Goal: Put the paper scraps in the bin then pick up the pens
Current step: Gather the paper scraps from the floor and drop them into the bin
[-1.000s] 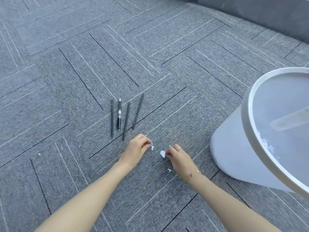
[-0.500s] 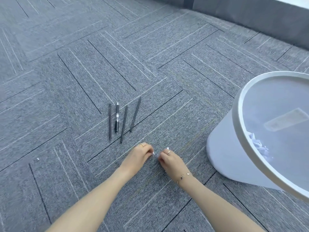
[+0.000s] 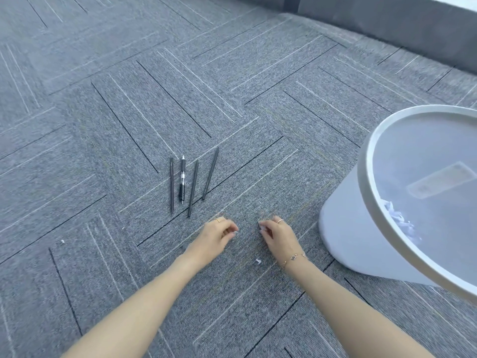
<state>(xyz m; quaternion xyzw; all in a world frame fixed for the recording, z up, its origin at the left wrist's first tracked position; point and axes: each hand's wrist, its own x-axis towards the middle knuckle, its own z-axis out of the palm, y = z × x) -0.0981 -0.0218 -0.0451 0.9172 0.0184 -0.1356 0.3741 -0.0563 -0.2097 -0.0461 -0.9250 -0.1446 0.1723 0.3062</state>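
Both hands are resting curled on the carpet: the right hand (image 3: 277, 235) is seemingly pinching white scraps, the left hand (image 3: 218, 235) unclear. 1 loose scrap (image 3: 257, 261) is lying just beside the right wrist; the bin (image 3: 343, 228) is standing rightward, nearer that hand.

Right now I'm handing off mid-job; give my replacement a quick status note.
Left hand: curled shut, contents hidden.
Right hand: pinching a small white paper scrap.
Loose scraps remain: one beside the right wrist, one far left on the grey carpet.
White round plastic bin: right, already holds scraps.
Four dark pens: untouched ahead.
Left: bin scraps, then collect pens.
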